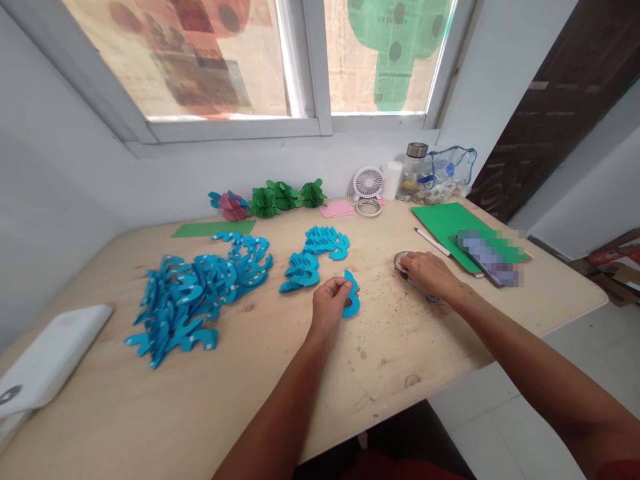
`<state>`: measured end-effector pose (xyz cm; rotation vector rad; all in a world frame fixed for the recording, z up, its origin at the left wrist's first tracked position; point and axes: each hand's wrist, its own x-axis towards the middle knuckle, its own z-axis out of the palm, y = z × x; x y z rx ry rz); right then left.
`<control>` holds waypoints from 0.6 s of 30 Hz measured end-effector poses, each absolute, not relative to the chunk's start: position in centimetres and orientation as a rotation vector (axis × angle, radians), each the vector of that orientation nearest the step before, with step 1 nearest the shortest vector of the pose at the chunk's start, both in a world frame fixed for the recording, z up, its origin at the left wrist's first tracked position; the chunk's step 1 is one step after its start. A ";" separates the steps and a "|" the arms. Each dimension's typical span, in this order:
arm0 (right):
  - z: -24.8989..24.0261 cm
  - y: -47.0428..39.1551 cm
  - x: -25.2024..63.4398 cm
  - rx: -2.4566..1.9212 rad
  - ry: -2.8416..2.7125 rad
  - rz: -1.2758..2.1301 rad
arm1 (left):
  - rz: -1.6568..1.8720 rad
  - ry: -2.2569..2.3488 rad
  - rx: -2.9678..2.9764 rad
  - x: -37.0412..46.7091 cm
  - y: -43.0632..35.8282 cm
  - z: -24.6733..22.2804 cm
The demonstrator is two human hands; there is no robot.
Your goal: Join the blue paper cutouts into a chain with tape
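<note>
A blue paper cut-out with scalloped edges is pinched between the thumb and fingers of my left hand, just above the table. My right hand is closed with bent fingers on a roll of tape lying on the table. Under that hand runs a dark, narrow object, mostly hidden, so its kind is unclear. Folded blue paper pieces lie in two small groups, one stack beside my left hand and another behind it. Further left spreads a large pile of blue cut-outs with small white squares on them.
At the back stand green paper decorations, a pink one, a small fan and a glass bottle. Another tape roll lies by pink paper. Green sheets, a white pen and a white device flank the work.
</note>
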<state>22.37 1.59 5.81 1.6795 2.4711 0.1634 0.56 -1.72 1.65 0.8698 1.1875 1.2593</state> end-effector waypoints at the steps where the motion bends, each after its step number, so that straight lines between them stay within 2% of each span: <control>1: 5.8 1.6 22.3 1.689 2.467 0.156 | 1.260 1.184 0.868 0.6 -1.7 1.7; 12: 5.3 1.4 22.6 1.942 2.407 0.002 | 1.254 1.174 0.863 0.6 -1.7 1.7; 18: 5.2 1.6 22.6 1.903 2.405 0.018 | 1.258 1.189 0.856 0.6 -1.8 1.7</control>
